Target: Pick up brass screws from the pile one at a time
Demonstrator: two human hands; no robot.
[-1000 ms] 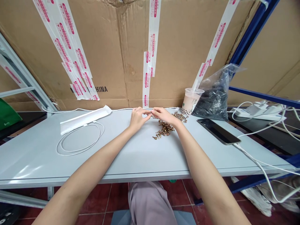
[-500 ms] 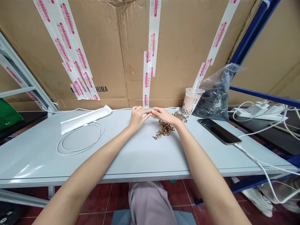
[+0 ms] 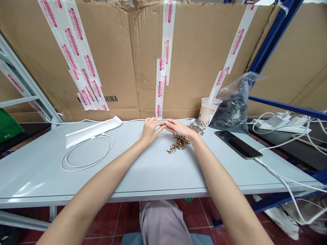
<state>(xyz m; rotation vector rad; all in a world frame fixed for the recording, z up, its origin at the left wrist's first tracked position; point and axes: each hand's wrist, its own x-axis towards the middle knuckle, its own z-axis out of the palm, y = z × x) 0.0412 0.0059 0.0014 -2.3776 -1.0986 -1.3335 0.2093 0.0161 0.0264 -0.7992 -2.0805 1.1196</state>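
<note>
Across the grey workbench point(image 3: 143, 170), our curled left hand point(image 3: 150, 131) and right hand point(image 3: 180, 127) nearly meet, any grip hidden from us, and a slip could scatter the brass screws point(image 3: 180, 142) at 1 o'clock.

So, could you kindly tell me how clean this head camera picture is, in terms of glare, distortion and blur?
In the head view, the wide lens bends the blue shelf upright and stretches the left forearm toward the bottom edge; glare streaks the pale grey table top at lower left; the pile of small brass fasteners looks too small to resolve individually.
</note>
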